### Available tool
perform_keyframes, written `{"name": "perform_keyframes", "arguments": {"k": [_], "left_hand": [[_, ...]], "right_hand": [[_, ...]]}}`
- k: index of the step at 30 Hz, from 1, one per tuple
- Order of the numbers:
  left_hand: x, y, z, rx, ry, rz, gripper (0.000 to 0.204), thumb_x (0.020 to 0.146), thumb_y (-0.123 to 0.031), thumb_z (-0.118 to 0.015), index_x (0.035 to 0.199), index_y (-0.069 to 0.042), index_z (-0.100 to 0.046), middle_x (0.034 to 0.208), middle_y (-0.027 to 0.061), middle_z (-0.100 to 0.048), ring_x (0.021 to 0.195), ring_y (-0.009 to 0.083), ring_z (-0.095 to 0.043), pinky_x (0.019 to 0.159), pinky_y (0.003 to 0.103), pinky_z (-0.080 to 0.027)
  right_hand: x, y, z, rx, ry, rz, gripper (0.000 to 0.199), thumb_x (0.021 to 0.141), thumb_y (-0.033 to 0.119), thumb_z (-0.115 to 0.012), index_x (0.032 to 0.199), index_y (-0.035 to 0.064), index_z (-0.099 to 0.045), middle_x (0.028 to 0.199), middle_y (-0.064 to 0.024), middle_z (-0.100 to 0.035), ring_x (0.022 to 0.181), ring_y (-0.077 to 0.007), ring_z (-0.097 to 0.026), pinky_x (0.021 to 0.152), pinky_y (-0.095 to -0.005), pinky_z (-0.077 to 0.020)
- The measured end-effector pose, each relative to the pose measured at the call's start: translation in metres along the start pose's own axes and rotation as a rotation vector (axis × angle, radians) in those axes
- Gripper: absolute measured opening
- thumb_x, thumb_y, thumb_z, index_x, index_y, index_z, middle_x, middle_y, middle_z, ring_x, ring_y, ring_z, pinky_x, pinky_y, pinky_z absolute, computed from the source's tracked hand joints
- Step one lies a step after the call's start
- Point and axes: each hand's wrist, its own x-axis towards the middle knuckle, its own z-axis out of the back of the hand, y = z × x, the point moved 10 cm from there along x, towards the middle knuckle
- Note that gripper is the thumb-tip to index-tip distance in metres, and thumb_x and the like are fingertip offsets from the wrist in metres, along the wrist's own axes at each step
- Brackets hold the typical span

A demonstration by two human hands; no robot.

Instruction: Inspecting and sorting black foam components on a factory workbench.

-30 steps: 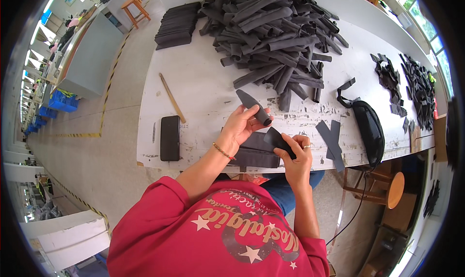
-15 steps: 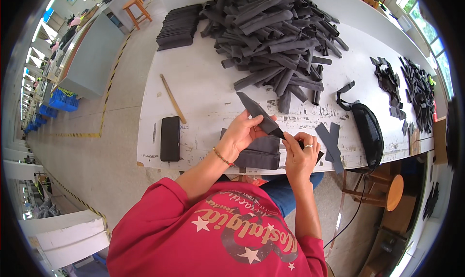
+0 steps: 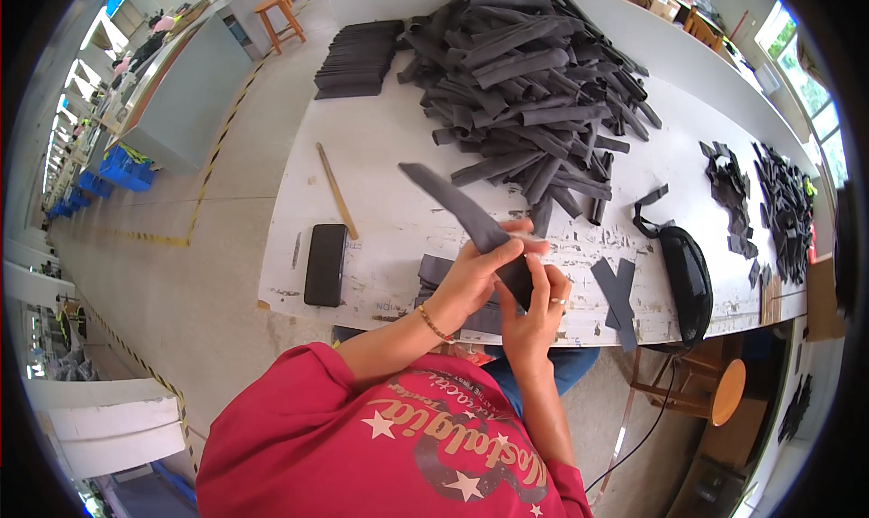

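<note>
A dark grey fabric strip (image 3: 453,203) is held between my two hands above the table's front edge, its free end pointing to the far left. My left hand (image 3: 480,278) is closed around the strip's middle, thumb on top. Close against it, my right hand (image 3: 534,310) pinches the nearer end, where the fabric looks darker and folded. Below my hands lie several flat strips in a stack (image 3: 434,272), partly hidden by my left hand and wrist. Beyond them rises a large heap of similar dark strips (image 3: 534,83).
A neat row of stacked strips (image 3: 362,56) sits at the far left. Nearer are a wooden stick (image 3: 337,190) and a black phone (image 3: 325,264). To the right lie two crossed strips (image 3: 615,296), a black mesh pouch (image 3: 685,278) and scrap piles (image 3: 784,210). A stool (image 3: 727,393) stands below.
My right hand has moved left, up against my left hand. The strip's free end now reaches further left, and its near end is gathered between my fingers. The view has shifted slightly.
</note>
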Motion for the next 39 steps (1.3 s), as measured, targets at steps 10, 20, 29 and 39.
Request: {"name": "perform_keyframes", "arguments": {"k": [10, 20, 29, 39], "left_hand": [[-0.004, 0.004, 0.002, 0.123, 0.02, -0.06, 0.025, 0.099, -0.026, -0.054, 0.1, -0.002, -0.058, 0.101, 0.0151, -0.068, 0.107, 0.0239, -0.063, 0.096, 0.037, -0.048], [-0.004, -0.003, 0.014, -0.067, -0.014, -0.043, 0.024, 0.098, -0.027, -0.054, 0.105, -0.005, -0.059, 0.111, 0.0216, -0.066, 0.113, 0.0282, -0.061, 0.101, 0.041, -0.045], [-0.003, 0.003, 0.014, -0.195, -0.038, -0.025, 0.027, 0.099, -0.033, -0.052, 0.102, -0.007, -0.057, 0.11, 0.0188, -0.066, 0.121, 0.0285, -0.055, 0.102, 0.04, -0.044], [-0.009, 0.009, 0.013, -0.21, -0.041, 0.029, 0.026, 0.099, -0.03, -0.053, 0.102, -0.004, -0.059, 0.111, 0.0169, -0.066, 0.115, 0.0235, -0.057, 0.101, 0.035, -0.044]], "right_hand": [[-0.005, 0.004, -0.017, 0.022, 0.126, 0.082, 0.034, 0.076, 0.0, -0.071, 0.105, 0.0013, -0.053, 0.105, -0.0212, -0.055, 0.094, -0.0397, -0.055, 0.081, -0.0466, -0.0456], [0.013, 0.006, -0.018, 0.116, 0.241, 0.045, 0.029, 0.076, 0.0, -0.073, 0.099, 0.0017, -0.055, 0.105, -0.0192, -0.056, 0.093, -0.038, -0.057, 0.075, -0.0432, -0.0485], [0.007, 0.001, -0.016, 0.087, 0.317, 0.145, 0.025, 0.079, -0.004, -0.068, 0.1, 0.0027, -0.056, 0.097, -0.0153, -0.058, 0.083, -0.035, -0.06, 0.065, -0.0422, -0.0502], [0.015, 0.006, -0.035, 0.154, 0.3, 0.031, 0.019, 0.081, -0.005, -0.064, 0.097, 0.0004, -0.056, 0.094, -0.016, -0.06, 0.079, -0.0329, -0.062, 0.066, -0.0395, -0.0492]]}}
